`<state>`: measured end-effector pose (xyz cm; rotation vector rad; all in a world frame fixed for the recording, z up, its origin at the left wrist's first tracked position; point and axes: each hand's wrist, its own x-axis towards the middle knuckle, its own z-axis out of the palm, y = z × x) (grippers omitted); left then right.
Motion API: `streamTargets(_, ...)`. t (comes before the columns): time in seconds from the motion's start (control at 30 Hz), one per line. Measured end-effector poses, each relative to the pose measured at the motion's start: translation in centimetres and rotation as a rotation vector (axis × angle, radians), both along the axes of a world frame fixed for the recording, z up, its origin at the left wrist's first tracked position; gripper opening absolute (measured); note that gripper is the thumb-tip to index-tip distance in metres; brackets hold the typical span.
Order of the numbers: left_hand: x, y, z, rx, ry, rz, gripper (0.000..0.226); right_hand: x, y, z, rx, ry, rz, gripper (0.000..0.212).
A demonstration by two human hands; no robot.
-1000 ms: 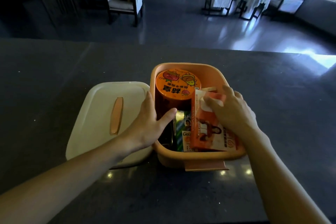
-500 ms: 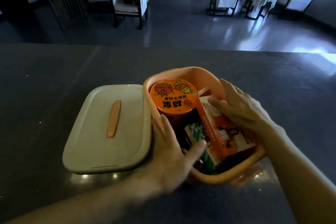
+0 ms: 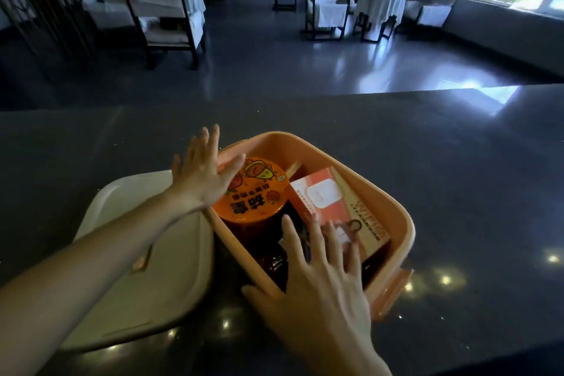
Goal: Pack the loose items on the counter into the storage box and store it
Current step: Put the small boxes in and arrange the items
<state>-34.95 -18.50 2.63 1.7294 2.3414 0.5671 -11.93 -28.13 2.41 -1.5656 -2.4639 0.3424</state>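
An orange storage box (image 3: 381, 192) sits turned at an angle on the dark counter. Inside it are a round orange tub (image 3: 256, 192) with cartoon print on its lid and an orange-and-white packet (image 3: 329, 201) leaning along the right wall. My left hand (image 3: 201, 174) lies flat with spread fingers against the box's far left rim, its thumb over the tub's lid. Over the box's near corner rests my right hand (image 3: 320, 281), fingers spread, fingertips touching the packet's lower end. Neither hand grips anything. The cream lid (image 3: 158, 278) with an orange handle lies to the left, partly under my left forearm.
The dark counter (image 3: 457, 162) stretches wide to the right and behind the box. An orange latch (image 3: 396, 287) sticks out at the box's near right corner. Beyond the counter is a dining room with white-covered chairs and tables.
The box has turned further, its near end swinging right. My left hand went from the near rim to the far left rim. My right hand came off the packet's top to the near corner.
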Motion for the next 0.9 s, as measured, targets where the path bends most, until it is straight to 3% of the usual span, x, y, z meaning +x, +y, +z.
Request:
streamTargets(0.13, 0.2, -0.1, 0.2, -0.126, -0.024, 0.002, 0.103, 1.7, 2.2, 0.1, 0.084, 0.060, 0.116, 0.098)
streamTargets(0.33, 2.8, -2.4, 0.5, -0.263, 0.037, 0.215, 0.119, 6.1, 9.0, 1.3, 0.190, -0.040, 0.222, 0.101)
streamTargets(0.47, 2.5, -2.6, 0.4, -0.161, 0.079, 0.253, 0.107, 6.9, 10.7, 1.0, 0.210, 0.009, 0.151, 0.094)
streamTargets(0.63, 1.5, -1.0, 0.4, -0.040, -0.206, 0.215, 0.088, 6.0, 10.8, 0.2, 0.094, 0.152, -0.161, 0.099)
streamTargets(0.8, 2.5, -1.9, 0.4, -0.069, -0.087, 0.208, 0.094, 5.6, 12.2, 0.2, 0.060, 0.113, -0.234, 0.106)
streamTargets(0.9, 4.6, -4.1, 0.9, -0.155, -0.074, 0.237, 0.114, 7.3, 14.3, 0.2, 0.057, 0.123, -0.163, 0.104)
